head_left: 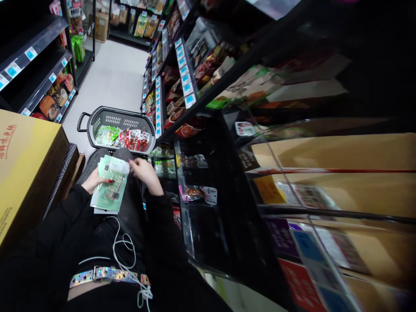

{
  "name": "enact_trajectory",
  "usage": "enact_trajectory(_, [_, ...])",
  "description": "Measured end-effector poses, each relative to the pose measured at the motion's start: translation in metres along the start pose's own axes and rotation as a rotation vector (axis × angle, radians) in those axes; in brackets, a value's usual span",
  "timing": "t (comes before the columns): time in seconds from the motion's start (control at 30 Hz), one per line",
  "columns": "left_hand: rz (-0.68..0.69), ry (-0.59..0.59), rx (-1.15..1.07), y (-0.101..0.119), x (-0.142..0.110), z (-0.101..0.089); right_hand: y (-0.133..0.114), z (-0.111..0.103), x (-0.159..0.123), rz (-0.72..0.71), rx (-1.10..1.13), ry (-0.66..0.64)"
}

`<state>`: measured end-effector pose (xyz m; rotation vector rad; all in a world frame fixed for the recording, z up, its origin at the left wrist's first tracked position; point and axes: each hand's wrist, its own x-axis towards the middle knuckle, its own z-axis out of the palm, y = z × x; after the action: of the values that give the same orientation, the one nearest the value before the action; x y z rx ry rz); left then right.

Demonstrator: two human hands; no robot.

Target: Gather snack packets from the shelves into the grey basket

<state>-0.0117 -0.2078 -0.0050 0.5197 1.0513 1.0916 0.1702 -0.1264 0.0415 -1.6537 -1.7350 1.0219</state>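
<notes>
A few pale green snack packets are being held in a stack over the dark-jeaned lap, gripped by the left hand, thumb pressed on the front and fingers tucked behind. The right hand is held right at the stack's upper right corner, fingers curled in together; whether the plastic is actually pinched can't be told from here. Just past the knees, a dark grey shopping basket is parked on the floor, with green-and-clear packets and red snack packets piled inside. On the right, a pink-edged clear packet can be spotted in a shelf bin. A yellow carton is seen on the left.
</notes>
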Motion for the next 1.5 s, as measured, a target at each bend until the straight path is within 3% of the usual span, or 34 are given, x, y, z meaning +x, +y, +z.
enact_trajectory(0.1, [0.006,0.015,-0.016,-0.003,0.001,0.0,0.021,0.008,-0.058,0.124,-0.046,-0.168])
enact_trajectory(0.2, [-0.005,0.027,0.002,-0.006,0.002,0.001,0.023,0.02,-0.087,0.17,-0.047,-0.108])
enact_trajectory(0.43, [0.025,0.026,0.012,-0.006,0.004,-0.001,0.028,0.02,-0.078,0.066,0.129,0.125])
enact_trajectory(0.5, [0.027,0.029,0.014,-0.004,0.003,-0.001,0.032,0.013,-0.074,0.018,0.284,0.255])
enact_trajectory(0.57, [0.019,0.014,0.012,-0.002,0.002,0.0,0.033,0.004,-0.072,-0.011,0.541,0.289])
enact_trajectory(0.73, [-0.018,-0.01,0.001,-0.001,0.0,0.001,0.021,-0.015,-0.082,-0.047,1.171,-0.078])
enact_trajectory(0.87, [-0.024,-0.02,0.002,0.0,0.001,0.0,0.008,-0.017,-0.093,-0.02,1.922,-0.361])
enact_trajectory(0.97, [-0.027,-0.024,0.004,0.001,0.001,-0.001,0.004,-0.015,-0.095,-0.009,2.078,-0.478])
enact_trajectory(1.07, [-0.031,-0.015,0.014,0.002,0.001,0.0,0.004,-0.017,-0.095,0.017,1.854,-0.326])
enact_trajectory(1.2, [-0.04,-0.019,0.015,0.004,0.0,0.001,0.005,-0.022,-0.096,0.023,1.096,0.102])
enact_trajectory(1.33, [-0.031,-0.005,0.034,0.005,0.0,0.001,0.002,-0.027,-0.1,-0.022,0.648,0.465])
enact_trajectory(1.43, [-0.033,-0.002,0.034,0.005,0.0,0.001,0.0,-0.029,-0.103,-0.069,0.311,0.612])
enact_trajectory(1.5, [-0.035,-0.01,0.03,0.004,0.0,0.0,-0.001,-0.03,-0.104,-0.077,0.254,0.62])
